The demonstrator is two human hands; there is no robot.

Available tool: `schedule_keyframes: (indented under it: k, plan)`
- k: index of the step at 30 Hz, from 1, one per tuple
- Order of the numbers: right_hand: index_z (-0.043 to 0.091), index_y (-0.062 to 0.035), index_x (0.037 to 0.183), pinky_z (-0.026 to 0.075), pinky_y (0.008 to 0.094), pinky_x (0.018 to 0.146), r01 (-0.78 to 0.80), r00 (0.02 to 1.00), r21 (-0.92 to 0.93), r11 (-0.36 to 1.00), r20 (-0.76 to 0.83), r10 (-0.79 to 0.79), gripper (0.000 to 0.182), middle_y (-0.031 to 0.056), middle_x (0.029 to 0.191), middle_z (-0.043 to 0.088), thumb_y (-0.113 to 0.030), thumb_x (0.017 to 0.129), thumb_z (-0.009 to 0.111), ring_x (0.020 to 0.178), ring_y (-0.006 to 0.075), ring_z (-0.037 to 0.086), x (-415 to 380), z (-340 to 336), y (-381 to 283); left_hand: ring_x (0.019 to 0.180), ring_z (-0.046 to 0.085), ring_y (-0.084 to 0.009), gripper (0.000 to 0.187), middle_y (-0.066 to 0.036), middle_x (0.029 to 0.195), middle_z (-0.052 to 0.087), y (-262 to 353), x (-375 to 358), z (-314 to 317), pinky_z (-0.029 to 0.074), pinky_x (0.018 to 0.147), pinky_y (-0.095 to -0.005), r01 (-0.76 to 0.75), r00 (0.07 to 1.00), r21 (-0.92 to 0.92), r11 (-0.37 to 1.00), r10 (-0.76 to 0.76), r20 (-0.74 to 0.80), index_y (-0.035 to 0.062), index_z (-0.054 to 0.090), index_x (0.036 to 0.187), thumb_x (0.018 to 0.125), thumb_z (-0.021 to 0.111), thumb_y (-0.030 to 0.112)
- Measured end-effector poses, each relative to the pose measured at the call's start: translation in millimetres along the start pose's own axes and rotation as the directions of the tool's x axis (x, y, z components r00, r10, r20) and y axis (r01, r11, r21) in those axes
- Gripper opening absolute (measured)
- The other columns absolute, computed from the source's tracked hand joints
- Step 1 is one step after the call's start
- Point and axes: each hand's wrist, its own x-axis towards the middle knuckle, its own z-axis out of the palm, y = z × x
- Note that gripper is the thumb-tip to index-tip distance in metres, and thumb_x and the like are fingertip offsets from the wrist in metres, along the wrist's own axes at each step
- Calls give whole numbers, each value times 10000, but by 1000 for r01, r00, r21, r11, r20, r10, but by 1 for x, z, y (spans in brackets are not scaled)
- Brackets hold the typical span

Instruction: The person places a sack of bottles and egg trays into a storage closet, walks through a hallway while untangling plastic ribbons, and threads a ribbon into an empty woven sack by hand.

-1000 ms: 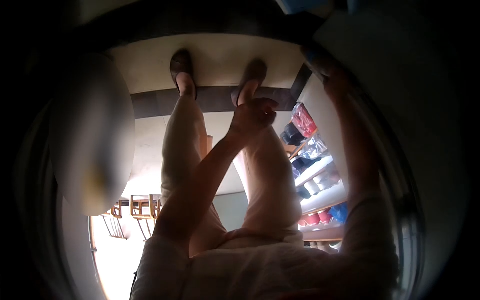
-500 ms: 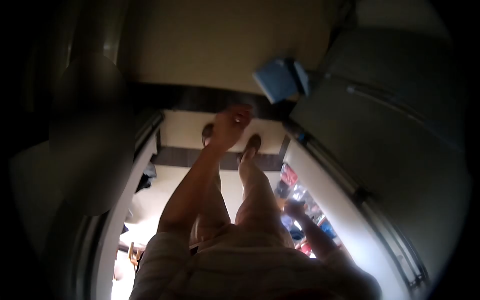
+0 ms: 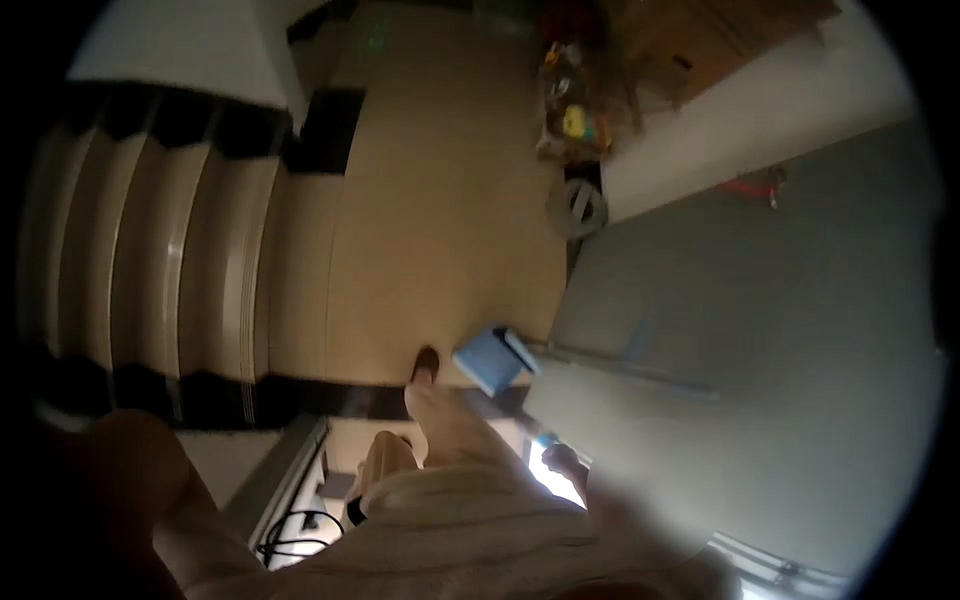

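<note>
Blue box at the near corner of the grey door, just beside the shoe. Right hand at the door's edge, near the box; too dark to tell spread or closed. Left hand well apart from the door, blurred; posture likewise impossible to tell.

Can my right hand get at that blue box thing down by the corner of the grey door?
Probably, with a stoop. The right hand is by the grey door panel's edge, and nothing stands between it and the blue box beside the forward foot, which looks lower down.
</note>
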Motion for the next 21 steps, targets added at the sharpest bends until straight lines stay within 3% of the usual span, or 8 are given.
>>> schedule_keyframes:
  k: [2, 3, 5, 8, 11, 13, 15, 21]
  plan:
    - [560, -69, 641, 410, 306, 470, 35, 999, 152, 988, -33, -30, 69, 35, 589, 555, -120, 681, 584, 525, 128, 515, 69, -39, -22, 806, 545, -203, 191, -104, 848, 585, -19, 14, 1, 441, 679, -274, -37, 999, 17, 999, 37, -8, -1, 584, 899, 716, 618, 43]
    - [631, -50, 813, 459, 408, 683, 252, 948, -604, 756, 310, -68, 356, 145, 834, 614, -372, 715, 516, 806, 270, 591, 62, -38, -5, 805, 545, -203, 191, -105, 848, 585, -25, 16, 0, 441, 678, -274, -33, 999, 22, 999, 33, -17, -2, 584, 899, 716, 617, 42]
    - [570, -77, 652, 424, 406, 563, 362, 927, -648, 670, 175, -333, 153, 100, 676, 571, -172, 732, 481, 656, 244, 560, 159, -119, -70, 803, 544, -204, 191, -106, 848, 585, -48, 31, 0, 441, 677, -275, -133, 991, 66, 989, 134, -13, -3, 583, 899, 716, 616, 39]
    - [590, -66, 728, 427, 355, 538, 177, 968, 167, 970, -207, -141, 162, 98, 681, 568, -191, 742, 487, 630, 215, 538, 226, -168, -66, 801, 544, -205, 191, -107, 847, 584, -84, 41, 8, 442, 675, -276, -198, 978, 96, 975, 203, -46, -4, 582, 899, 716, 615, 36]
    - [600, -37, 835, 413, 277, 472, 111, 991, 953, 282, -127, 39, 184, 42, 647, 554, -158, 729, 511, 527, 136, 486, 294, -163, -49, 798, 543, -205, 191, -108, 847, 584, -119, 57, 21, 443, 673, -276, -248, 961, 115, 962, 259, -92, -5, 581, 899, 715, 614, 33]
    - [596, -35, 866, 427, 291, 510, -107, 994, 750, 653, 59, 94, 194, 56, 698, 562, -160, 741, 518, 578, 154, 506, 261, -147, -47, 797, 543, -206, 191, -109, 847, 583, -150, 69, 24, 444, 671, -277, -252, 959, 96, 963, 262, -108, -6, 580, 899, 715, 613, 30]
    - [592, -33, 897, 441, 306, 549, -146, 989, 734, 663, 105, 101, 205, 71, 748, 571, -161, 752, 525, 628, 172, 525, 249, -163, -62, 795, 543, -206, 191, -110, 847, 583, -162, 76, 26, 444, 670, -277, -260, 955, 100, 960, 271, -120, -7, 580, 899, 715, 612, 28]
    - [580, -26, 991, 483, 350, 664, -60, 993, 980, 192, 77, -84, 249, 114, 899, 596, -165, 788, 545, 780, 225, 584, 233, -151, -71, 790, 542, -208, 191, -113, 846, 582, -229, 116, 52, 446, 666, -279, -245, 960, 59, 968, 251, -124, -9, 578, 899, 714, 610, 22]
